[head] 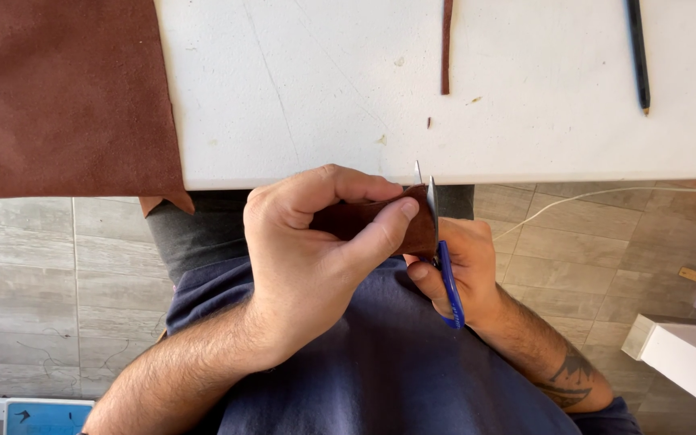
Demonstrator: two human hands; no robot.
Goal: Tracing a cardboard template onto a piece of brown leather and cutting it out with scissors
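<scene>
My left hand (pixel 316 250) pinches a small brown leather piece (pixel 422 229) between thumb and fingers, just below the white table's front edge. My right hand (pixel 465 270) grips blue-handled scissors (pixel 447 282), whose metal blades (pixel 431 193) stand upright at the leather piece's right edge. Most of the leather piece is hidden behind my left fingers.
A large brown leather sheet (pixel 62 97) covers the white table (pixel 324 89) at the left and hangs over its edge. A thin leather strip (pixel 446 48) and a dark pen (pixel 638 56) lie farther back. A white cord (pixel 606 193) runs across the tiled floor; a white box (pixel 686 354) sits lower right.
</scene>
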